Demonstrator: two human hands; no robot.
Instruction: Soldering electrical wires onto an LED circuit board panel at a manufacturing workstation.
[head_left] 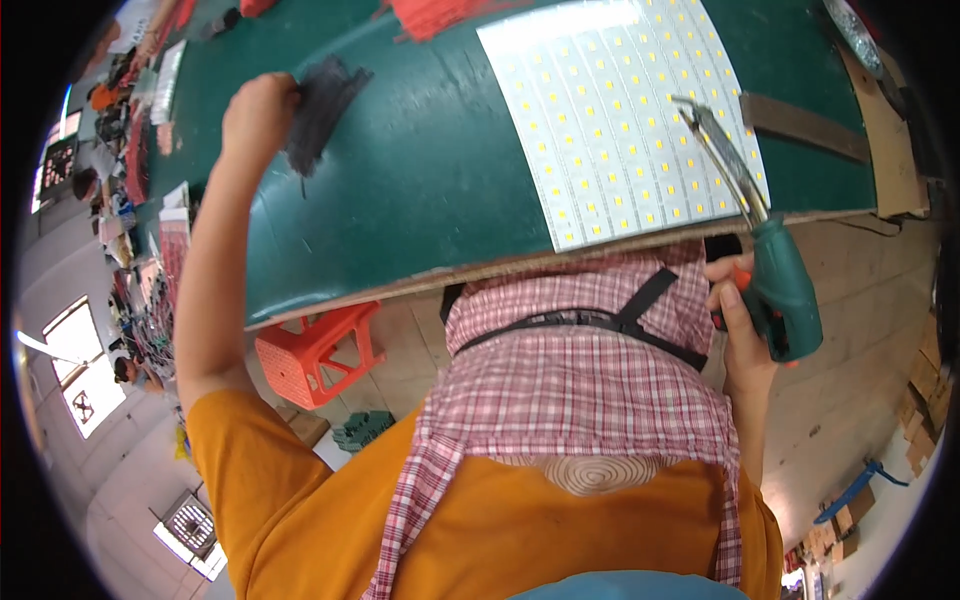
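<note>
A: How far along does the work look?

B: Early, or between two steps, I'd judge. The flat white panel with rows of small yellow squares lies at one o'clock on the green-topped table, and I make out no loose strand on its face. The bundle of thin black strands lies well apart from it, at eleven o'clock, so whatever those strands need seems mostly left to do.

A: And the hands?

B: The left hand, at ten o'clock, is curled against the bundle's left edge; I can't tell whether its fingers pinch a strand. The right hand, at three o'clock, grips a green plastic soldering gun with a slim metal nose. That nose points up across the panel; whether the tip touches it, I can't tell.

A: What else is around, and what's in the way?

B: A flat grey-brown bar crowds the panel's right edge at two o'clock, and the gun's nose hides some squares. A heap of bright red strands lies near twelve o'clock. Below the table's near edge stands a red plastic stool with cut-out sides, between eight and nine o'clock.
</note>
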